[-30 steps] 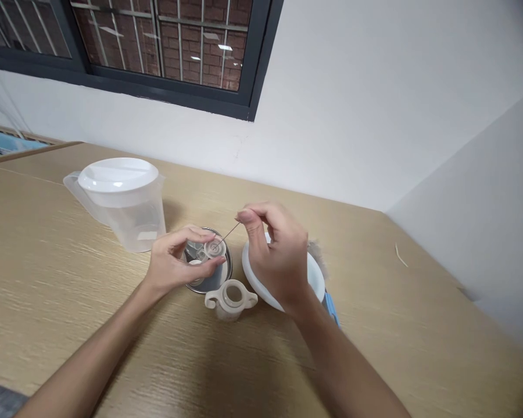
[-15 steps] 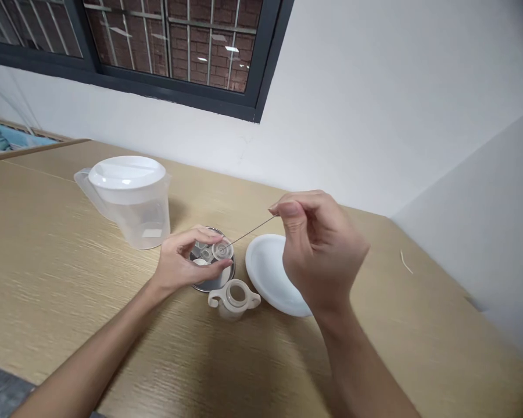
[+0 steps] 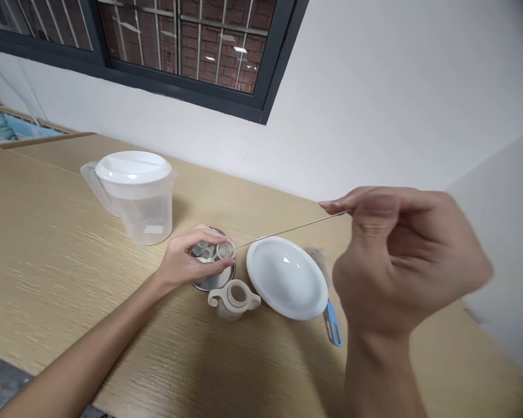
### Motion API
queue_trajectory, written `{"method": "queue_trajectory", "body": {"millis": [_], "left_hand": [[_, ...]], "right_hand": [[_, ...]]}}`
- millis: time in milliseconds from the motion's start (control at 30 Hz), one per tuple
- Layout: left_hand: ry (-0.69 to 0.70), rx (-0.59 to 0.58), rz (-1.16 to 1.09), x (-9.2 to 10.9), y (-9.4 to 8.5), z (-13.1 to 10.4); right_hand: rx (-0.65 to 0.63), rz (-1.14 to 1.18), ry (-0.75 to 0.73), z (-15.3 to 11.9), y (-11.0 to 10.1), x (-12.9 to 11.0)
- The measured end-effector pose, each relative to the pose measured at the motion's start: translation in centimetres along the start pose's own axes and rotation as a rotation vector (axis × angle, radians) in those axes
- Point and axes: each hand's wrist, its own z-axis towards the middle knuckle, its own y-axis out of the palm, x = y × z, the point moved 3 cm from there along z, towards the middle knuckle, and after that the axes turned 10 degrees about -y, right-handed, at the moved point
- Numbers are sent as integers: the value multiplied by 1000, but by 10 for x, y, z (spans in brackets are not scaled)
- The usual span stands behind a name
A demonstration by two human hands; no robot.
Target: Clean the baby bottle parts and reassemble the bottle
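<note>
Clear disc (image 3: pixel 225 249): being held at its rim over the right side of the metal dish (image 3: pixel 210 283), its ringed face being turned up and outward, probably so that the middle is being left free for the thin strand (image 3: pixel 296 225).
Left hand (image 3: pixel 181 262): its grip is being closed lightly, the disc being pinched between thumb and forefinger; it is seemingly being used as an anchor.
Strand: being stretched nearly straight from the disc, across the white bowl in this view; how it is being fastened at the disc cannot be told.
Right hand (image 3: pixel 403 255): being raised well apart from the left; the strand's far end is being pinched between thumb and forefinger, presumably because so thin a thing is best being held by the tips.
Metal dish: small clear pieces and a white piece are being held together inside, likely against rolling off.
Two-handled cup (image 3: pixel 230 307): being stood upright just beside the dish.
White bowl (image 3: pixel 287 278): being placed right of the cup, a blue-handled brush (image 3: pixel 333 325) being laid along its far side.
Lidded jug (image 3: pixel 143 203): being supported by the worktop (image 3: pixel 157 354) farther back, apparently out of the hands' way.
</note>
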Motion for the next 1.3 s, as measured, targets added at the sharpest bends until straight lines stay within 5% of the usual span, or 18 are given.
{"method": "queue_trajectory", "body": {"millis": [500,833,1300], "left_hand": [[-75,27,-108,3,3,-2],[-150,105,-105,-3,1,-3],[-197,167,-176,-10,-6,-4]], "right_hand": [[-136,-20,-111,-15,21,3],[-319,122,-72,-51,62,9],[-479,219,-89,-71,80,12]]}}
